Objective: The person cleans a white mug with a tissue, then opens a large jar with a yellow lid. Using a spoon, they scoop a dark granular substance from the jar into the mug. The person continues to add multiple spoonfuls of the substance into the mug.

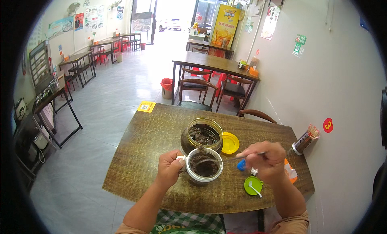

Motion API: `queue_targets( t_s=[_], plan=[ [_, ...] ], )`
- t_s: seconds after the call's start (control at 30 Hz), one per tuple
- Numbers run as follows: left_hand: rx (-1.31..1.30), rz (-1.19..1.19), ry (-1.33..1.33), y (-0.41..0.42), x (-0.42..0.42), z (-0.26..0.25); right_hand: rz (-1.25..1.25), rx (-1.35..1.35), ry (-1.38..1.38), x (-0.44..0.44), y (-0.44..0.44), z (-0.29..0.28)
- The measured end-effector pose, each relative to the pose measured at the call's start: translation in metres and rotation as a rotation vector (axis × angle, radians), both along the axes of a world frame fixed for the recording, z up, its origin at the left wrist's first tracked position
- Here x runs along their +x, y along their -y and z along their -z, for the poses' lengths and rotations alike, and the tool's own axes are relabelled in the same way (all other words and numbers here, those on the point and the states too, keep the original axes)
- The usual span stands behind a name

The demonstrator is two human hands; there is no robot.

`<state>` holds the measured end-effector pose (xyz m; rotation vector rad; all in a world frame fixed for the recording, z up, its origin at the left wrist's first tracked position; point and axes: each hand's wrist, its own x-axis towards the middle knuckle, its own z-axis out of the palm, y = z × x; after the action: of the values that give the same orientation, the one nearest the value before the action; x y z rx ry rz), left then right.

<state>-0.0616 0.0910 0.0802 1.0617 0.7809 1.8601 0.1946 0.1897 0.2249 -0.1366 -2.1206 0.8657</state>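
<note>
My left hand (pixel 170 167) grips the handle of a small white-rimmed container (pixel 205 177) that holds dark, chunky paste. In my right hand (pixel 266 161) is a metal spoon (pixel 226 158), its bowl down inside that container's mouth. Just behind stands a larger wide-mouthed glass jar (pixel 185 141) with similar dark paste and dark liquid in it. A lump of paste sits at the small container's far rim. Beside the jar lies a yellow lid (pixel 230 143). A green lid (pixel 251 181) with a white plastic spoon (pixel 255 189) on it rests nearer me, below my right hand.
The wooden table (pixel 136 173) also bears a blue object (pixel 241 165), crumpled white tissue (pixel 254 171), an orange tissue box (pixel 291 172), a chopstick holder (pixel 301 143) by the wall and a yellow printed card (pixel 146 106). Chairs (pixel 198 82) and another table (pixel 211 62) stand beyond.
</note>
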Motion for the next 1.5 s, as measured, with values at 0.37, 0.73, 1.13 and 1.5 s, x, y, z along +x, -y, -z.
queue_targets(
  t_s=[0.37, 0.73, 1.13, 1.5],
  plan=[
    [0.012, 0.009, -0.016, -0.003, 0.001, 0.001, 0.226, -0.559, -0.236, -0.006, -0.033, -0.007],
    [-0.01, -0.004, -0.023, -0.003, 0.001, 0.002, 0.334, 0.171, 0.072, -0.062, -0.092, 0.006],
    [-0.001, 0.002, -0.014, -0.003, 0.003, 0.0, 0.424, -0.143, 0.203, -0.084, -0.106, 0.047],
    [0.018, 0.023, 0.019, -0.004, 0.001, 0.001, 0.29, -0.655, 0.142, -0.093, -0.116, 0.052]
  ],
)
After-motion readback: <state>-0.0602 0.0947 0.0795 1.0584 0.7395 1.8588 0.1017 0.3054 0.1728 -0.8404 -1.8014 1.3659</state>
